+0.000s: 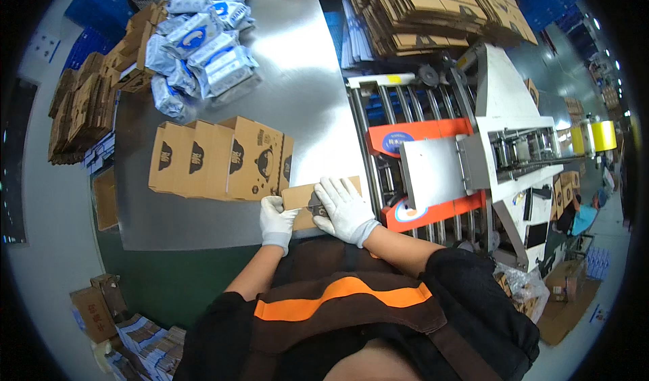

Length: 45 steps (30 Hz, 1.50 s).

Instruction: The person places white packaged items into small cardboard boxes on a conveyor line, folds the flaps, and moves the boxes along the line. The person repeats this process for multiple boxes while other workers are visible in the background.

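A small brown cardboard box (297, 197) lies at the near edge of the metal table, in front of my body. My left hand (276, 220), in a white glove, grips the box's left end with thumb and fingers closed on it. My right hand (345, 208), gloved as well, lies flat across the box's top with fingers stretched out, covering part of a dark print. Just beyond, to the left, several brown cartons (260, 161) stand pressed together in a row. Whether they hold anything cannot be seen.
White and blue soft packs (203, 50) are heaped at the table's far left. A carton-sealing machine (433, 171) with rollers and red guides stands to the right. Flattened cartons (433, 9) are stacked beyond it, with more cardboard (84, 104) at far left.
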Tool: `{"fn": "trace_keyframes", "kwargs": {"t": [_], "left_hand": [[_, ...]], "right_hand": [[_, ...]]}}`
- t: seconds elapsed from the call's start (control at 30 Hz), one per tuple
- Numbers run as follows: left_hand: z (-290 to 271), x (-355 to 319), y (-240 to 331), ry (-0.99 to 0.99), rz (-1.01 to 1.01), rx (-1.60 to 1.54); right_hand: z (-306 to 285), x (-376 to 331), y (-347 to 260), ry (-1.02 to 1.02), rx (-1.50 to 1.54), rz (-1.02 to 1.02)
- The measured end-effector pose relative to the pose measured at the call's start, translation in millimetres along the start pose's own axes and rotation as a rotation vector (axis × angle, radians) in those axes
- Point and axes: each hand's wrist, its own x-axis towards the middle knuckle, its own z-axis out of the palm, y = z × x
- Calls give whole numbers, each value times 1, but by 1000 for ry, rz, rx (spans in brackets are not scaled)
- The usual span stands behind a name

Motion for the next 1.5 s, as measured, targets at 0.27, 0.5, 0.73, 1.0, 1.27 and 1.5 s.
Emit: {"fn": "trace_keyframes", "kwargs": {"t": [0.27, 0.5, 0.73, 1.0, 1.27, 1.5], "left_hand": [[85, -16, 90, -545, -144, -206], [-22, 35, 165, 355, 763, 640], [-64, 38, 128, -133, 216, 687], [34, -21, 100, -593, 779, 807], [-16, 31, 82, -10, 748, 227], [-16, 62, 96, -863, 680, 513]], "right_hand": [[-45, -31, 81, 19, -118, 150], [-62, -67, 25, 159, 385, 341], [-51, 18, 39, 241, 532, 516], [-29, 72, 75, 438, 360, 543], [-36, 53, 54, 1020, 935, 1071], [-2, 21, 67, 525, 608, 537]]}}
